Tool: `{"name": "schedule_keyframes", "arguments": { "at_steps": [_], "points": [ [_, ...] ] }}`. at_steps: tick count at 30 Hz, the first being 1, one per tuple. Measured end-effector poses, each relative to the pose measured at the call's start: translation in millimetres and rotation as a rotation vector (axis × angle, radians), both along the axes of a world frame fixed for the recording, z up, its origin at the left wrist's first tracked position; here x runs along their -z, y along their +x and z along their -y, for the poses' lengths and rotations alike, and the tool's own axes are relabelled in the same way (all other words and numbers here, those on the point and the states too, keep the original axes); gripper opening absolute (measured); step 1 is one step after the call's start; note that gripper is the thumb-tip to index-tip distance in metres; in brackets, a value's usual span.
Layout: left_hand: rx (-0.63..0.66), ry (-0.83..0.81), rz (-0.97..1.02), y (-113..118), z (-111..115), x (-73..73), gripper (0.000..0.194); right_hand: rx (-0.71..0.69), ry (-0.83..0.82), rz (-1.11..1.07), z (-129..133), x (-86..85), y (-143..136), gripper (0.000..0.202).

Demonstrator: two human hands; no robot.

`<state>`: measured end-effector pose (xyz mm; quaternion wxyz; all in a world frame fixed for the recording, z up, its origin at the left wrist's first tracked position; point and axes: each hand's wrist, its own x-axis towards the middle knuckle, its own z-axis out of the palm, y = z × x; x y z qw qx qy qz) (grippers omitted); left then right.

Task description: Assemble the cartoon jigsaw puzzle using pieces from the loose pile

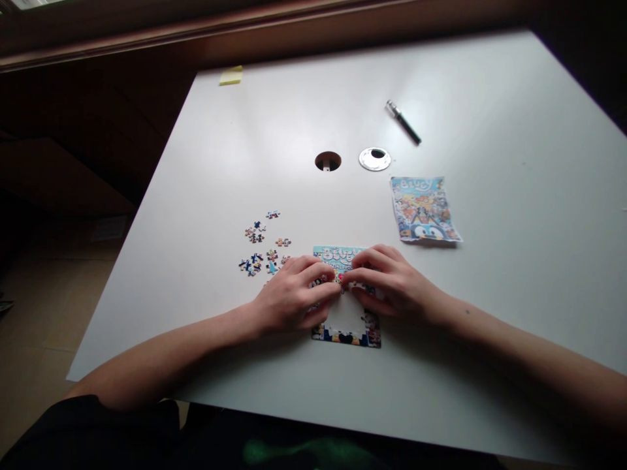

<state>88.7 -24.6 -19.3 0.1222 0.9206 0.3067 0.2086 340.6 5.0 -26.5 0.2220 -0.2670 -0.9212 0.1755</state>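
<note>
A partly assembled puzzle (346,337) lies on the white table, its top and border joined around a bare white middle. Over its left side is my left hand (300,292), fingers curled and tips at the inner edge of the joined pieces. My right hand (386,281) reaches in from the right, its fingertips meeting the left ones at a small piece (341,282), mostly hidden by the fingers. Several loose puzzle pieces (251,264) lie left of my left hand, some partly covered by it.
On the white table (235,150), a printed picture sheet (425,210) lies to the right of the puzzle. Farther back are a round hole (328,161), a metal ring cover (375,159), a black marker (403,123) and a yellow sticky note (231,76).
</note>
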Motion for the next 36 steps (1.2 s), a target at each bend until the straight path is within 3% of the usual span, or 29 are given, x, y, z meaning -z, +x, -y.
{"name": "schedule_keyframes", "arguments": {
  "at_steps": [36],
  "points": [
    [0.004, -0.003, 0.007, -0.3, -0.3, 0.4, 0.024, -0.003, 0.0, -0.008, 0.2, -0.7, -0.3, 0.021]
  ]
}}
